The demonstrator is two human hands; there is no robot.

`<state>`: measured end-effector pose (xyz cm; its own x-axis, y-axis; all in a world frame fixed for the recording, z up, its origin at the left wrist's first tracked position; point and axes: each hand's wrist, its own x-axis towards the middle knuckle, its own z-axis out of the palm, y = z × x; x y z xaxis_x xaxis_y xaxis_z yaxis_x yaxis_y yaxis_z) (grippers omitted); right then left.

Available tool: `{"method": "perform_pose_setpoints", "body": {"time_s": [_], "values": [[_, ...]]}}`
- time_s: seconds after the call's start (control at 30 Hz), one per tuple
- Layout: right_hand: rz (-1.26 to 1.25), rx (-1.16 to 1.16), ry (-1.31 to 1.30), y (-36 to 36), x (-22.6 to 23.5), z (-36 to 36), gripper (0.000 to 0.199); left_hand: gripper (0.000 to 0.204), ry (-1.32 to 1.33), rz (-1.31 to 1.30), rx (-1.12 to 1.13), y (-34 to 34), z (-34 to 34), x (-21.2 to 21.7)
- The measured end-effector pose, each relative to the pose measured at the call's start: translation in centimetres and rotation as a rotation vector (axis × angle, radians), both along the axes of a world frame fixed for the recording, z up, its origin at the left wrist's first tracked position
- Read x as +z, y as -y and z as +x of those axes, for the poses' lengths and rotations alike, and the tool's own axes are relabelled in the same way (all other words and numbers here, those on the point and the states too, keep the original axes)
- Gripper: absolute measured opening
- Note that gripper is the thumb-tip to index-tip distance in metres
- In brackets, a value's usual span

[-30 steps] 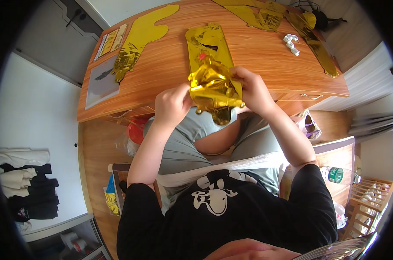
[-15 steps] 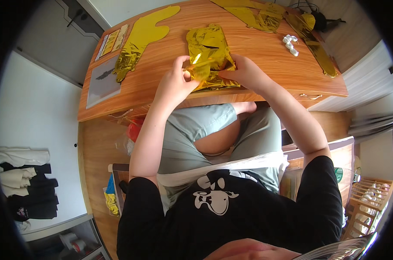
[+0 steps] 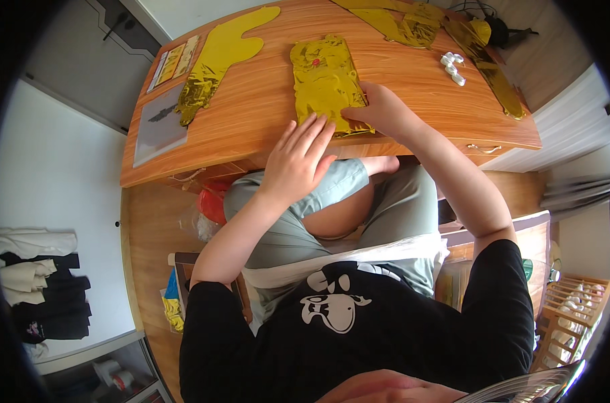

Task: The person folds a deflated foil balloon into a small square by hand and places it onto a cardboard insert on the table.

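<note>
A gold foil balloon (image 3: pixel 328 84), folded into a flat crinkled packet with a small red mark near its top, lies at the desk's front edge in front of me. My left hand (image 3: pixel 295 154) rests its outstretched fingertips on the packet's lower left part, the fingers flat and the palm over the edge. At the packet's right side is my right hand (image 3: pixel 385 111), its thumb on top of the foil and its other fingers curled at the edge, partly hidden.
Another gold foil balloon (image 3: pixel 228 43) lies spread at the left, beside a clear plastic sleeve (image 3: pixel 160 127) and a printed card (image 3: pixel 172 65). More gold foil (image 3: pixel 406 27) lies at the back right, near a white lumpy strip (image 3: pixel 453 67). Dark cables (image 3: pixel 480 10) sit in the far right corner.
My left hand has let go of the lifted foil flap and moved down, flattening out. The flap now lies flat, and the red mark shows. My right hand has barely moved.
</note>
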<state>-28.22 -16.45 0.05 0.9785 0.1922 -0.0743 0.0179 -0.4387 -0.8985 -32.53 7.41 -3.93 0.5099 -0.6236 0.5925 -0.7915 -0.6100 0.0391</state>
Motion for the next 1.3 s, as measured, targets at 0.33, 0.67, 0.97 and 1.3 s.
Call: {"method": "perform_pose_setpoints", "body": {"time_s": [0.33,0.67,0.97,1.3], "values": [[-0.047,-0.072,0.019,0.1,0.7,-1.0,0.041,0.053,-0.012,0.050,-0.007,-0.2,0.1,-1.3],[-0.043,-0.208,0.196,1.0,0.0,-6.6,0.048,0.048,0.023,0.021,-0.019,0.2,0.3,-1.5],[-0.057,-0.268,0.278,1.5,-1.8,-6.7,0.036,0.046,0.074,0.033,-0.015,0.2,0.6,-2.0],[-0.387,-0.113,0.854,2.6,-2.1,-7.9,0.027,0.044,0.084,0.054,-0.013,0.3,0.6,-1.8]]}}
